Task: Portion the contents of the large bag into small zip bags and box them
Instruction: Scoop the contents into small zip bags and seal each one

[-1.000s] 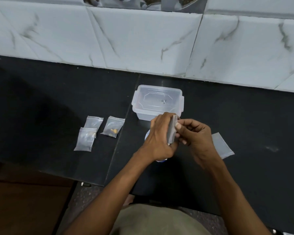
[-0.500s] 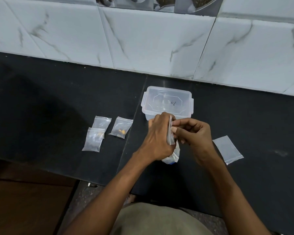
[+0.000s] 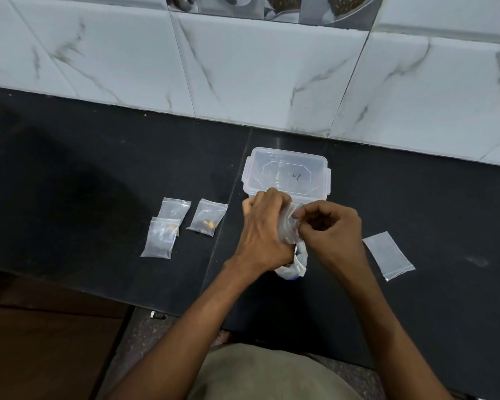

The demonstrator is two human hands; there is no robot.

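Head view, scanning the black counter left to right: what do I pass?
Two overlapping small zip bags → single filled zip bag → left hand → small zip bag held between both hands → right hand → empty zip bag lying flat.

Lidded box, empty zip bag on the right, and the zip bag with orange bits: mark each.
Box (image 3: 286, 173): head view, middle of its clear lid.
Empty bag (image 3: 388, 255): head view, its flat middle.
Orange-bits bag (image 3: 208, 217): head view, centre of pouch.
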